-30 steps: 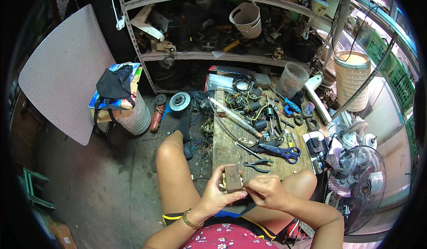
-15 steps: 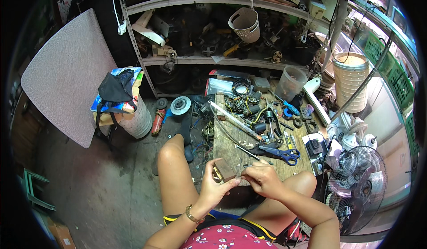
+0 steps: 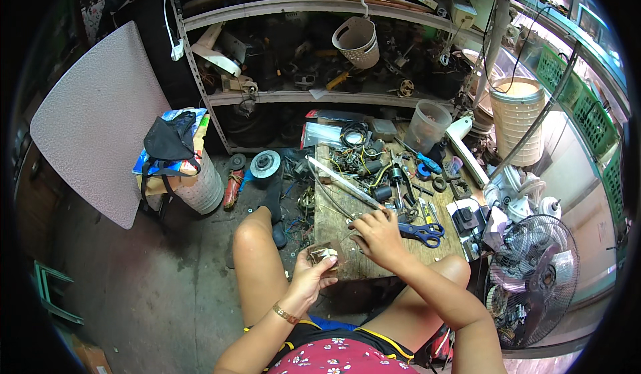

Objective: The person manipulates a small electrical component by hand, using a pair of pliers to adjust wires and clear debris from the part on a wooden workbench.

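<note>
Over my lap, my left hand (image 3: 312, 274) is closed around a small brown box-shaped part (image 3: 315, 252), its thumb pressed on pale cream material at the top. What kind of part it is I cannot make out. My right hand (image 3: 379, 239) is above the near part of the wooden bench (image 3: 334, 214), apart from the left. Its fingers are bent together, and whatever they pinch is too small to name. Just beyond those fingertips are a long light metal strip (image 3: 344, 181) and a dark cable. Blue-handled scissors (image 3: 422, 234) lie right beside that hand.
Wires, sockets and tools (image 3: 397, 173) crowd the bench's far side, with a clear plastic tub (image 3: 427, 125) behind. At right stands a caged fan (image 3: 534, 280). A metal shelf (image 3: 320, 97) spans the back. An angle grinder (image 3: 234, 183) lies on the floor, left of the bench.
My right hand has moved away from the brown part, up and forward over the bench. The left hand has lowered slightly and turned the part, so pale material shows on top.
</note>
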Demonstrator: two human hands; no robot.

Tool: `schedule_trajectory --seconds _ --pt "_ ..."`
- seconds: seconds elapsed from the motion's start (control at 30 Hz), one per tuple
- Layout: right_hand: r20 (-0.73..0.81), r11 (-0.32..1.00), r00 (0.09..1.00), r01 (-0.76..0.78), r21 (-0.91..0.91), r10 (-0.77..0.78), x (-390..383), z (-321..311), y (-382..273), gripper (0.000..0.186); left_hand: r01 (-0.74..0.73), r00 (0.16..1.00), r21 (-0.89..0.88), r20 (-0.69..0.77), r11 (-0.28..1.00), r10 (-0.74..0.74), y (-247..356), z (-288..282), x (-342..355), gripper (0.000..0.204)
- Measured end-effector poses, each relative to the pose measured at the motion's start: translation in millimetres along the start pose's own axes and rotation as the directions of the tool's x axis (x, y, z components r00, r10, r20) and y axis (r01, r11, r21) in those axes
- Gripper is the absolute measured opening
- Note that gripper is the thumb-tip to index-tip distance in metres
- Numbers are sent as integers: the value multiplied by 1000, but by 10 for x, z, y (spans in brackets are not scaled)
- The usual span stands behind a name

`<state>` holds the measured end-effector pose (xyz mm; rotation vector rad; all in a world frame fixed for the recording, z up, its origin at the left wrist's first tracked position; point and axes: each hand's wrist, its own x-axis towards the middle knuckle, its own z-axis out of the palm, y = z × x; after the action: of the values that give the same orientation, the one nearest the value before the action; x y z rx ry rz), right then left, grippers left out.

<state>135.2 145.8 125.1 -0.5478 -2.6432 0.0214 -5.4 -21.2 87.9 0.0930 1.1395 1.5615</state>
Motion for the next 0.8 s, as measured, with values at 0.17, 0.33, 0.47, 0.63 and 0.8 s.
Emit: schedule_trajectory --seconds 0.17,0.33,0.47,0.63,0.8 --pt "-88 989 992 99 114 -89 -214 335 -86 21 109 985 114 -147 988 -91 -215 -151 183 63" --pt "68 930 962 237 281 -265 -164 444 -83 21 186 969 196 -200 963 -147 -281 -328 262 69" --pt "87 896 919 350 273 -385 -145 646 -113 25 198 968 204 -194 959 -159 -426 -484 391 61" --pt "141 861 856 465 207 -497 -48 776 -67 28 162 981 423 -164 891 -101 -453 -476 367 68" --pt "225 768 735 618 168 -640 134 702 -33 22 87 988 587 -153 805 5 -460 -500 324 66"
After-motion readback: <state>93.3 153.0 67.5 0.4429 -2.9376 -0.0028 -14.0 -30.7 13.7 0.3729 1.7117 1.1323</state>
